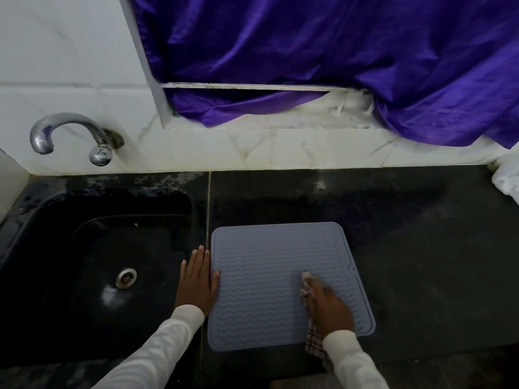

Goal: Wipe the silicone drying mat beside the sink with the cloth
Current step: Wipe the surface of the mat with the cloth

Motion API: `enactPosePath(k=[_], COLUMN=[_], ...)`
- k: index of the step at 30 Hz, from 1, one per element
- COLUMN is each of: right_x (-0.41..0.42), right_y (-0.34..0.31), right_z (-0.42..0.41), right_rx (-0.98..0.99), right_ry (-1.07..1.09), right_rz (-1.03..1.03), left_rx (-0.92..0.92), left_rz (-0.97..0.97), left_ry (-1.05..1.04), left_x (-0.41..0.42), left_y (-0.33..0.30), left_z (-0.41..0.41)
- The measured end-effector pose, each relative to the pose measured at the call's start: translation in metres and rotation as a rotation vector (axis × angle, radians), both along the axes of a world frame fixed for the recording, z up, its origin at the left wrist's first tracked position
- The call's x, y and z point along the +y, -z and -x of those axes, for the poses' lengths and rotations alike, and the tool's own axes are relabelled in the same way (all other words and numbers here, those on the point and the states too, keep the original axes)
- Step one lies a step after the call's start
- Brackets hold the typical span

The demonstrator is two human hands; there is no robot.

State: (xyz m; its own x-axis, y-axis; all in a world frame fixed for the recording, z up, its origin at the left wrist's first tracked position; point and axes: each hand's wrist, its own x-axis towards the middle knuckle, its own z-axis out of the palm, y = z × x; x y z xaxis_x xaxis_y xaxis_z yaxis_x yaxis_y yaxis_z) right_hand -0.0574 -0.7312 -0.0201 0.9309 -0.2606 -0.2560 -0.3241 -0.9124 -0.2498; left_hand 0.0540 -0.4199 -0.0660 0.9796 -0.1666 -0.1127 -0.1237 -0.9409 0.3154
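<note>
A grey-blue silicone drying mat (266,265) with wavy ridges lies flat on the black counter, just right of the sink. My right hand (328,307) presses a checked cloth (306,287) onto the mat's lower right part, fingers curled over it. The cloth's tail hangs out under my wrist. My left hand (198,282) lies flat with straight fingers on the strip between sink and mat, its thumb on the mat's left edge.
A black sink (84,276) with a steel drain fills the left. A chrome tap (70,133) sticks out of the white tiled wall. Purple fabric (337,51) drapes over the ledge behind. A white cloth (507,181) sits at the far right. Black counter (435,248) extends right.
</note>
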Motion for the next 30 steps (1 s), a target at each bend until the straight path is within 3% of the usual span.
enactPosePath(k=[3, 7, 23, 30], right_x=[-0.05, -0.086, -0.066, -0.045], right_y=[-0.004, -0.006, -0.019, -0.036], right_z=[0.006, 0.008, 0.002, -0.005], right_rx=[0.003, 0.044, 0.084, 0.001], right_ry=[0.177, 0.256, 0.392, 0.516], right_rz=[-0.029, 0.024, -0.067, -0.181], left_rx=[-0.002, -0.01, 0.011, 0.009], left_rz=[0.001, 0.007, 0.061, 0.106], left_ry=[-0.004, -0.013, -0.019, -0.017], left_x=[-0.001, -0.002, -0.001, 0.0], left_y=[0.001, 0.002, -0.004, -0.006], left_z=[0.0, 0.0, 0.001, 0.001])
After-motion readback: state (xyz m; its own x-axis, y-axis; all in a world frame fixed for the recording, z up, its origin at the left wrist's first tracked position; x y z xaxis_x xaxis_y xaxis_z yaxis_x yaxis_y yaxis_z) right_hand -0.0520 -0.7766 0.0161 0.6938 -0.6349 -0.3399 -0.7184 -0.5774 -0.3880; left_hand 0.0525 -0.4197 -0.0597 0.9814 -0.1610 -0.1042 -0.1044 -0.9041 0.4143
